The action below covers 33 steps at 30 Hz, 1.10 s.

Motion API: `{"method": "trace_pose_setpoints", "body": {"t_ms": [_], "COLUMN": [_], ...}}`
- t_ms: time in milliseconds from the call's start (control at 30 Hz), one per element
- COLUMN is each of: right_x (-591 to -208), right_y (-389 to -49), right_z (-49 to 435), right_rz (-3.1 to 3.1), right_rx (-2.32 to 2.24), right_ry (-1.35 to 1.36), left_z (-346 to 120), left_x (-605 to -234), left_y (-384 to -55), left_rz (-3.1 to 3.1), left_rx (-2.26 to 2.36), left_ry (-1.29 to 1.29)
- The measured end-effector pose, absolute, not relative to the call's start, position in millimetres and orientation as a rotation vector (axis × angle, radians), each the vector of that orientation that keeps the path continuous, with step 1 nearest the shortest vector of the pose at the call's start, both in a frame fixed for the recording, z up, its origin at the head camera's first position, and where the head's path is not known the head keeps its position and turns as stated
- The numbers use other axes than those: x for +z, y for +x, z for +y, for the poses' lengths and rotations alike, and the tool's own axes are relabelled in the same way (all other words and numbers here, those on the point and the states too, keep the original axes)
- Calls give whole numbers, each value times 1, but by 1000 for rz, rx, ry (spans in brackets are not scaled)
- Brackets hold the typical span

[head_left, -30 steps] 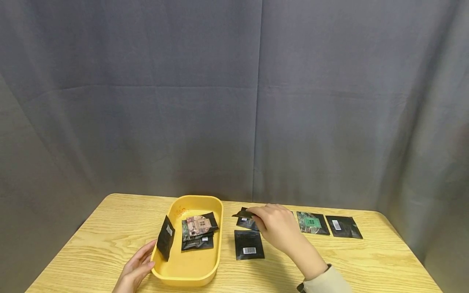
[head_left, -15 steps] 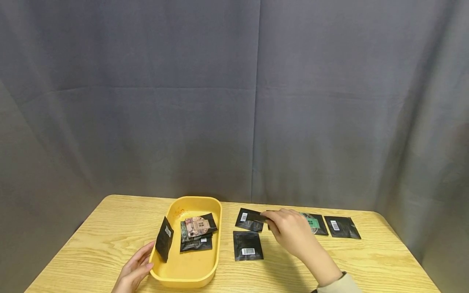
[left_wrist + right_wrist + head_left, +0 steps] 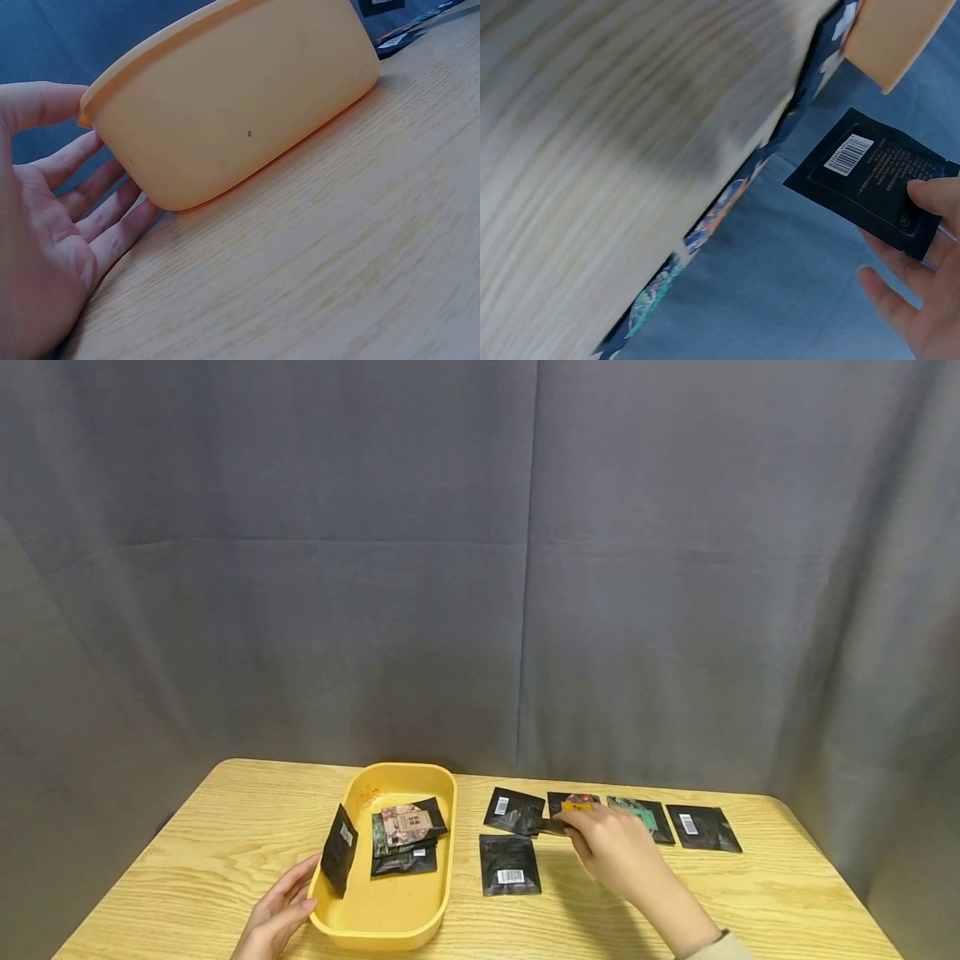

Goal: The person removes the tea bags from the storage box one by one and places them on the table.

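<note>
My left hand [image 3: 276,914] touches the outside of a yellow plastic tub [image 3: 386,939] at its near left corner. Its fingers lie fairly straight against the wall, as the left wrist view shows, with some fingertips hidden behind the tub [image 3: 240,112]. My right hand [image 3: 618,852] pinches a flat black sachet [image 3: 862,180] by one end between thumb and fingers, barcode side showing in the right wrist view. In the head view this sachet [image 3: 553,827] overlaps a black barcoded sachet [image 3: 510,808] on the table. Several sachets lie inside the tub, including a pink-labelled one [image 3: 408,825].
Nearer me lies a black sachet [image 3: 510,864]. Along the table's back edge are an orange-labelled sachet [image 3: 562,802], a green-labelled sachet [image 3: 654,820] and a black one [image 3: 703,827]. Another black sachet [image 3: 340,852] leans on the tub's left wall. A grey curtain [image 3: 480,610] hangs behind.
My right hand has moved right and a little nearer with the sachet, uncovering the back sachets with the black barcoded and orange-labelled faces. My left hand and the tub stay in place.
</note>
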State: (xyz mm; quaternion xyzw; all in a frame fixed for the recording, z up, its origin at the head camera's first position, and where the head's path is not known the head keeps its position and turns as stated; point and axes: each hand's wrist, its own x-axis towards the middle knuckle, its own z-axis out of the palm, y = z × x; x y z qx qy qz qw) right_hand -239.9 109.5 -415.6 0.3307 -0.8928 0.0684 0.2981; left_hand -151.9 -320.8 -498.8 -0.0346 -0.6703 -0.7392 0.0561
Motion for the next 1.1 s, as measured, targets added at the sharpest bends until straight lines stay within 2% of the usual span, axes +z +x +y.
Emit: {"method": "trace_pose_setpoints", "body": {"t_ms": [500,1100], "right_x": [-428,-440], "right_y": [-241,-233], "right_z": [126,122], "right_rz": [-2423,-2493], "right_rx": [59,-33], "right_ry": [980,1186], "left_z": [-321,-320], "left_x": [-500,-498], "left_y": [-151,-150], "left_rz": [-2020,-2039], "left_rx": [-2248,-2227], "left_ry": [-140,-128]}}
